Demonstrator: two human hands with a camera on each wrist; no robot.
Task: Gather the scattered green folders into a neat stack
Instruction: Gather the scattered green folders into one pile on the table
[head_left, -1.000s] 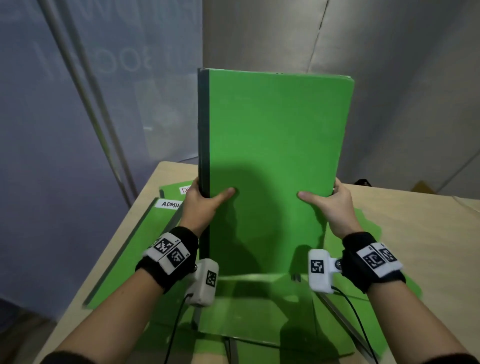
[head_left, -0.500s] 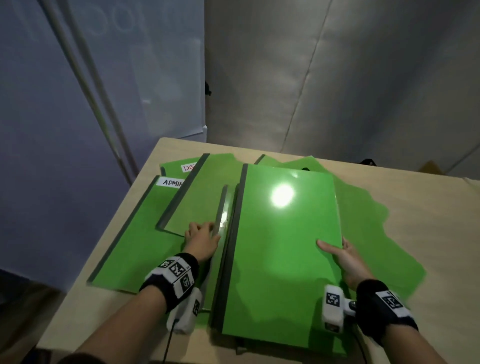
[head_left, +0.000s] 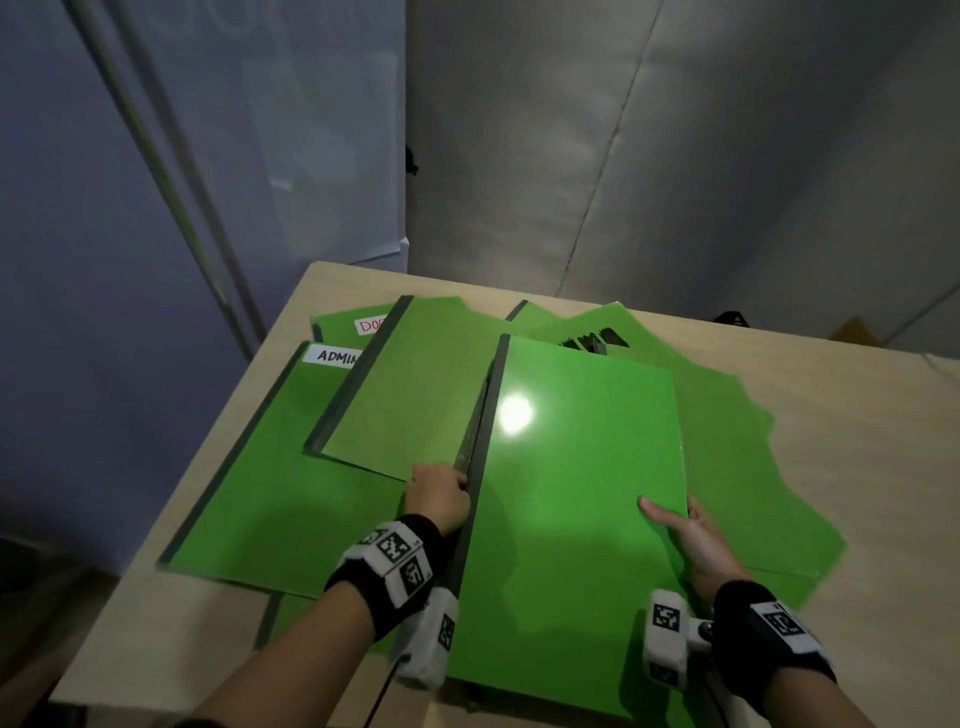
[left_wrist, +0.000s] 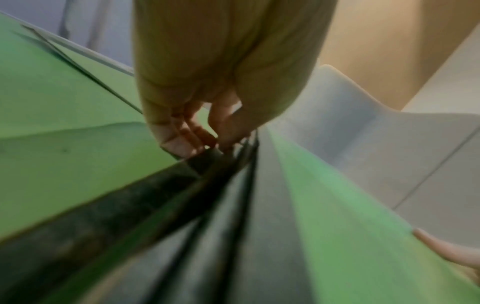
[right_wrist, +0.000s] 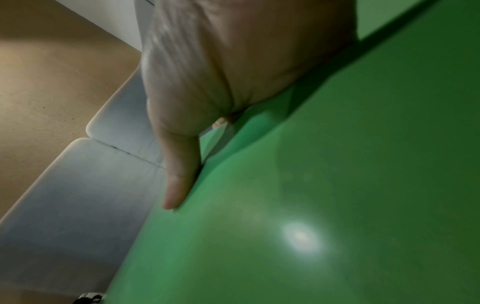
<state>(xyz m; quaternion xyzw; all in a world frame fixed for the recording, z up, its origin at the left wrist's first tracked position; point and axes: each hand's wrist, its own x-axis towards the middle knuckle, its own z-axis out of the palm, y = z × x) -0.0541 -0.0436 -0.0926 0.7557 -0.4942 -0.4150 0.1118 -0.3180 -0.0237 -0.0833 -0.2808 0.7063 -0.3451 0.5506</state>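
A stack of green folders (head_left: 571, 493) with dark spines lies nearly flat at the middle of the table, glare on its glossy top cover. My left hand (head_left: 441, 491) grips the spine side, fingers (left_wrist: 192, 139) curled against the dark spine edges (left_wrist: 155, 205). My right hand (head_left: 680, 525) holds the right edge, its thumb (right_wrist: 179, 181) flat on the top cover (right_wrist: 337, 185) and the fingers tucked beneath. More green folders lie loose: one labelled ADMIN (head_left: 270, 493) at the left, a tilted one (head_left: 415, 389) overlapping it, one with a red label (head_left: 343, 325) behind.
Other green covers (head_left: 737, 467) fan out from under the stack to the right and back (head_left: 571, 322). The wooden table (head_left: 857, 441) shows bare wood at the right. Its left edge runs close to the ADMIN folder. Grey walls stand behind.
One second ago both hands held the stack upright on its bottom edge. It now lies flat on the other folders, and my left hand has closed in on its spine.
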